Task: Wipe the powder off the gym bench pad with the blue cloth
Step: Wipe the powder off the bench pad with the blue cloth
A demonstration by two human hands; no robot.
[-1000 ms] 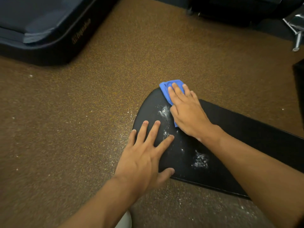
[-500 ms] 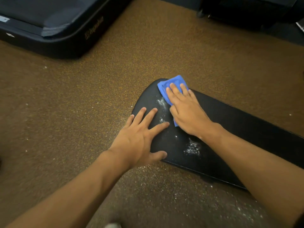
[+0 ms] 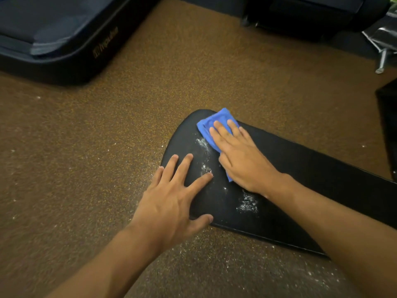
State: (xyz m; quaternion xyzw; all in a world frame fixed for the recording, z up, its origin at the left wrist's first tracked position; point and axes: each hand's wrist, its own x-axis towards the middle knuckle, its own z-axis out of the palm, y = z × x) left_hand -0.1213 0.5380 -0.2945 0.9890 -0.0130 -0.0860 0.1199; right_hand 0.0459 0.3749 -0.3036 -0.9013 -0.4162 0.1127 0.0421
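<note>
Right hand (image 3: pixel 240 160) flat on blue cloth (image 3: pixel 211 127), left hand (image 3: pixel 171 198) splayed flat, bracing bench pad (image 3: pixel 322 168); sweep firmly over the 3 powder patches (image 3: pixel 247 204) beside the cloth

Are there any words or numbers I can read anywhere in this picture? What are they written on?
"Impulse", as best it reads: gold lettering with a small logo before it, on the side of the dark machine base at the upper left. It is blurred, so the spelling is not certain.

The bench pad, the blue cloth and the floor show no words or numbers.
</note>
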